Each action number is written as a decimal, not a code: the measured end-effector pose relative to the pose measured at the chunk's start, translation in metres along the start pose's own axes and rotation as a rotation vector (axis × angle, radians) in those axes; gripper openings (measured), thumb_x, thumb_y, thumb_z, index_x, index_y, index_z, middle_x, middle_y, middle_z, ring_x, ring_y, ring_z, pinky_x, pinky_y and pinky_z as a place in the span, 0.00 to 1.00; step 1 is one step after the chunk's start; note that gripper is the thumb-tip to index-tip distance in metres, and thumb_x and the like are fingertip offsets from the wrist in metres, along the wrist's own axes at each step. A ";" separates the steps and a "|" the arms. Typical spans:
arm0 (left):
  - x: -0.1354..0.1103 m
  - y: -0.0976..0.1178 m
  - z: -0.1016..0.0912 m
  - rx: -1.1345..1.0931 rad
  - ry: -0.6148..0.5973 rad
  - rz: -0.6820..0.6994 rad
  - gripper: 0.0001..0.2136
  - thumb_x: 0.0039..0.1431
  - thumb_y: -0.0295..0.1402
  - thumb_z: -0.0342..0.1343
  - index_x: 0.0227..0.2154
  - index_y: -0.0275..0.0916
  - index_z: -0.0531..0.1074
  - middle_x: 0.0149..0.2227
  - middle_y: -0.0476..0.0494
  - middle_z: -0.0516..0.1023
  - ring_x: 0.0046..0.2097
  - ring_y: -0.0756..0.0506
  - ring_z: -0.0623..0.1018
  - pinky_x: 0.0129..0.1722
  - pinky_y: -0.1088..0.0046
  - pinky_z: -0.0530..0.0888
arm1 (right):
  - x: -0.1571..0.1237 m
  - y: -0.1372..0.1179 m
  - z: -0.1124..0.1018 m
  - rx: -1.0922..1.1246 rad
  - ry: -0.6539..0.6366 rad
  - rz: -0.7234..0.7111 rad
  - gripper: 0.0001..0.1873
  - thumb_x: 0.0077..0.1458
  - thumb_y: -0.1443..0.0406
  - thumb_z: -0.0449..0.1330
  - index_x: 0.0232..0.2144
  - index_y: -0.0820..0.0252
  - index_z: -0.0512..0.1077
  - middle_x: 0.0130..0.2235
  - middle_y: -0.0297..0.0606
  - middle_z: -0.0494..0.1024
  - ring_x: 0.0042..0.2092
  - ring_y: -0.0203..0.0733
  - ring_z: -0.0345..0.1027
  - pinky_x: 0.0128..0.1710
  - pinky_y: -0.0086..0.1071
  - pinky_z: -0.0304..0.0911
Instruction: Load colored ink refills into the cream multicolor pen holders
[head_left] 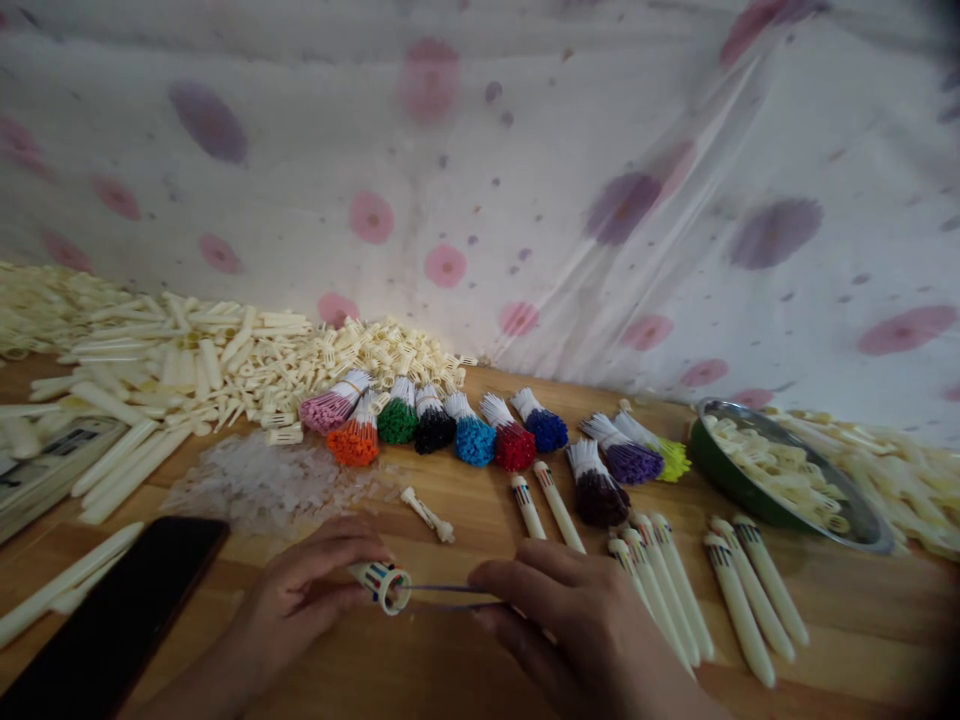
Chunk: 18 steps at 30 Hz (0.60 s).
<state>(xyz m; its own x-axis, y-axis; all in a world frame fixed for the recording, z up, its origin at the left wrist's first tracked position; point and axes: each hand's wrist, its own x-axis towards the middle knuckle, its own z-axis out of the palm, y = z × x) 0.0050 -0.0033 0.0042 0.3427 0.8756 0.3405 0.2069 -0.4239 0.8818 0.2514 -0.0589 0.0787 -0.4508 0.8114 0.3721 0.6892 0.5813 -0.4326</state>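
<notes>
My left hand (304, 590) pinches a cream slotted pen cap section (381, 585), its open round end turned to the right. Coloured pieces show in its slots. From the right, my right hand (574, 620) grips thin pen refills (444, 590) between thumb and fingers; their far ends reach the section's open end. How many there are, I cannot tell. Just behind both hands lies a small cream bone-shaped plastic part (427, 514). Two pens with coloured sliders (556, 505) lie behind my right hand, and several more pens (679, 580) are beside it.
Colour-tipped refill bundles (454, 430) stretch across the table. At left are piled cream pen parts (187, 350), clear plastic bits (262, 480) and a black phone (120, 610). A green-sided metal bowl (874, 525) of cream parts stands right. Behind hangs a spotted sheet (487, 140).
</notes>
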 end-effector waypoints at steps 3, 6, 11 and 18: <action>0.000 0.002 0.000 0.013 0.018 -0.044 0.12 0.46 0.29 0.62 0.33 0.54 0.79 0.36 0.51 0.82 0.40 0.45 0.79 0.41 0.76 0.74 | 0.001 0.001 0.005 -0.014 0.042 -0.046 0.10 0.59 0.69 0.51 0.31 0.62 0.72 0.24 0.35 0.71 0.25 0.34 0.64 0.23 0.26 0.54; 0.001 0.002 0.000 0.041 0.012 -0.056 0.12 0.45 0.28 0.62 0.32 0.53 0.80 0.35 0.51 0.82 0.39 0.45 0.79 0.40 0.75 0.75 | 0.001 0.002 0.007 -0.012 0.047 -0.050 0.13 0.60 0.69 0.49 0.28 0.62 0.72 0.22 0.35 0.70 0.24 0.33 0.63 0.23 0.26 0.54; -0.001 -0.003 0.000 0.046 0.008 -0.008 0.13 0.45 0.29 0.62 0.34 0.55 0.79 0.36 0.52 0.82 0.40 0.46 0.79 0.41 0.77 0.74 | -0.001 0.002 0.014 0.005 0.080 -0.081 0.15 0.62 0.65 0.47 0.31 0.61 0.72 0.21 0.34 0.70 0.22 0.33 0.64 0.21 0.25 0.53; -0.001 -0.006 0.000 0.048 0.004 -0.044 0.13 0.45 0.28 0.62 0.34 0.54 0.79 0.37 0.51 0.82 0.40 0.45 0.79 0.42 0.75 0.75 | 0.000 -0.001 0.014 0.017 0.036 -0.075 0.14 0.62 0.66 0.48 0.33 0.62 0.73 0.22 0.35 0.72 0.23 0.32 0.65 0.22 0.24 0.55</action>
<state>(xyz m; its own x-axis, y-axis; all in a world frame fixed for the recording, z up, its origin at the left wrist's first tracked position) 0.0031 -0.0015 -0.0015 0.3290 0.8943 0.3032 0.2657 -0.3957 0.8791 0.2424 -0.0585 0.0677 -0.4800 0.7630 0.4330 0.6443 0.6416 -0.4163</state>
